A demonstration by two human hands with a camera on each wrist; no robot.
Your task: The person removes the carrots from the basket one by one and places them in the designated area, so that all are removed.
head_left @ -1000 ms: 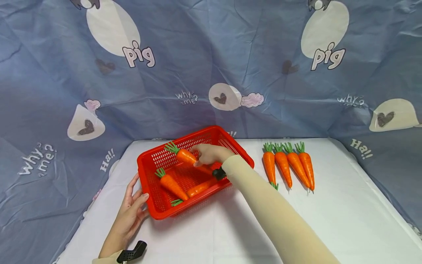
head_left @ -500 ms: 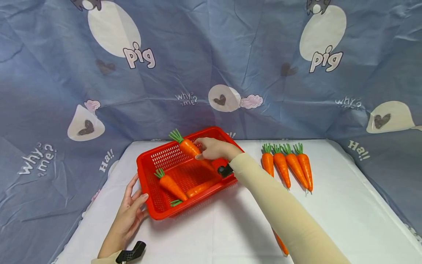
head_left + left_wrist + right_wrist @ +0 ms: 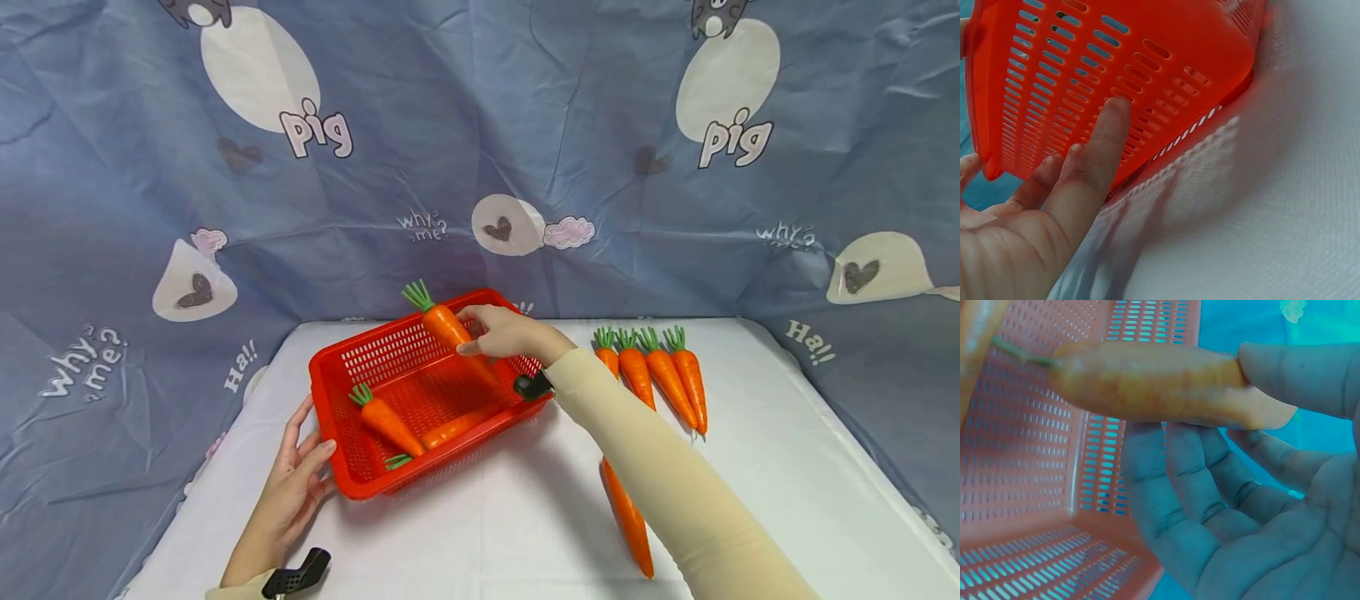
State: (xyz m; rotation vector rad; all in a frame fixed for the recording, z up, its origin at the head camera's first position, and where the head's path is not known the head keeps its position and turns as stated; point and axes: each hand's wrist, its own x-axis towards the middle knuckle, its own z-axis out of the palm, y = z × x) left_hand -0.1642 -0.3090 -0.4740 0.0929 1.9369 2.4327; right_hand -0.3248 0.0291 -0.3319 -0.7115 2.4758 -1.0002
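My right hand (image 3: 510,335) grips an orange carrot (image 3: 446,327) with a green top, between thumb and fingers, over the right part of the red basket (image 3: 321,392). Its green top points up and left; its lower end slants down inside the basket. The right wrist view shows the fingers under this carrot (image 3: 1141,381) and the thumb on top. My left hand (image 3: 288,492) holds the basket's left end, thumb at the rim and fingers against the slotted outer wall (image 3: 1147,59). Inside the basket lie a carrot (image 3: 390,423) and a second one (image 3: 453,429) beside it.
Several carrots (image 3: 693,379) lie side by side at the right on the white tabletop (image 3: 780,467), tops toward the back. Nearer, another carrot (image 3: 630,521) shows partly beside my right sleeve (image 3: 645,450). A blue printed cloth (image 3: 420,150) hangs behind the table.
My right hand has lifted the carrot and moved it to the right above the basket. A nearer carrot on the table has come out from behind the sleeve. The left hand stays at the basket.
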